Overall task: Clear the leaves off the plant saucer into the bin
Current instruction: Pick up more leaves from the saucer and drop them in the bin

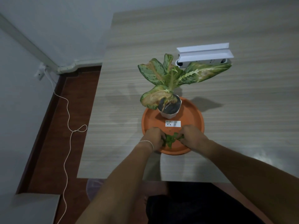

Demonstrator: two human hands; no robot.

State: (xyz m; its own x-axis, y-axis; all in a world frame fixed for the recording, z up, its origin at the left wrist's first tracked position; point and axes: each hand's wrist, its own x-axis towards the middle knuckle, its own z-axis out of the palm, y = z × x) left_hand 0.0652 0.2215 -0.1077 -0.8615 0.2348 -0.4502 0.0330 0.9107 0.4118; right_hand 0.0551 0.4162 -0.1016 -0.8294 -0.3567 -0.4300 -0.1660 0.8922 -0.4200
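Note:
An orange round plant saucer (192,117) sits on the table, with a white pot (169,113) holding a mottled green and yellow plant (171,75) at its far side. A clump of small green leaves (170,139) lies at the saucer's near edge. My left hand (152,137) and my right hand (191,135) press in on the clump from either side, fingers curled around the leaves. A white label (172,123) is stuck on the saucer floor. A pale bag-like rim (94,188) shows below the table edge; it may be the bin.
A white power strip under folded white card (204,54) lies behind the plant. The wood-grain table (242,126) ends at its left edge near a brown floor, where a white cable (68,110) trails from a wall plug. A grey surface is at lower left.

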